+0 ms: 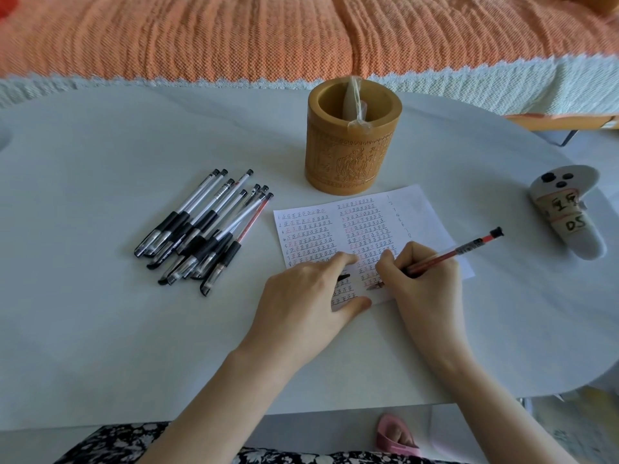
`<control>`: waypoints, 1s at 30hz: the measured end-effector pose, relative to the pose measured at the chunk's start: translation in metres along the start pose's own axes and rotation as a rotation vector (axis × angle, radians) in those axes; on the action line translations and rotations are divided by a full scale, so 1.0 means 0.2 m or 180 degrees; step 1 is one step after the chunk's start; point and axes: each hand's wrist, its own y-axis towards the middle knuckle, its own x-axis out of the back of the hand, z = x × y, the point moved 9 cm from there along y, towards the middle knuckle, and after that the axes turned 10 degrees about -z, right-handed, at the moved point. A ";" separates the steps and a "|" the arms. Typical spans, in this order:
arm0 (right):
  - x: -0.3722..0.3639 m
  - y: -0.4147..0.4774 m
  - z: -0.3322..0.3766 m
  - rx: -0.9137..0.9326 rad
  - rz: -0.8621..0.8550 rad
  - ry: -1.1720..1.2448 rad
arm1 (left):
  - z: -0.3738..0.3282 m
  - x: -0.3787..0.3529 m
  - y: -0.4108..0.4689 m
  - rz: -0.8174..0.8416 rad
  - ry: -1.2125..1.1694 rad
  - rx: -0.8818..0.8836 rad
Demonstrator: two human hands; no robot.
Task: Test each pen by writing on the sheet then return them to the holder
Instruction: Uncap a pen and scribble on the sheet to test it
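A white sheet (412, 209) covered with rows of written marks lies on the table in front of me. My right hand (425, 279) grips a red pen (469, 247), its tip touching the sheet's lower part. My left hand (304, 296) rests on the sheet's lower left corner, fingers spread; a small black piece, perhaps the pen's cap, shows under its fingers. A pile of several capped pens (204, 229), mostly black with one red, lies left of the sheet. The carved bamboo holder (351, 145) stands upright behind the sheet and holds only a small plastic-wrapped packet (355, 102).
A white controller with handwritten labels (566, 212) lies at the table's right edge. The pale oval table (100, 313) has an orange-covered sofa (234, 35) behind it. My patterned clothing and a pink slipper (395, 437) show below the near edge.
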 end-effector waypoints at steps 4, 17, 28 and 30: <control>0.01 0.00 0.00 0.0012 -0.0053 -0.0046 | 0.00 0.00 0.00 0.0007 -0.0019 0.0013; 0.01 0.00 -0.01 -0.0030 -0.0068 -0.0018 | 0.00 0.00 0.00 0.0005 0.0045 -0.0025; 0.00 0.00 0.00 0.0009 -0.0011 0.0034 | 0.00 0.00 0.00 0.0022 0.0023 -0.0019; 0.00 0.00 0.00 0.0015 -0.0005 0.0025 | 0.00 0.00 0.00 0.0019 0.0019 -0.0019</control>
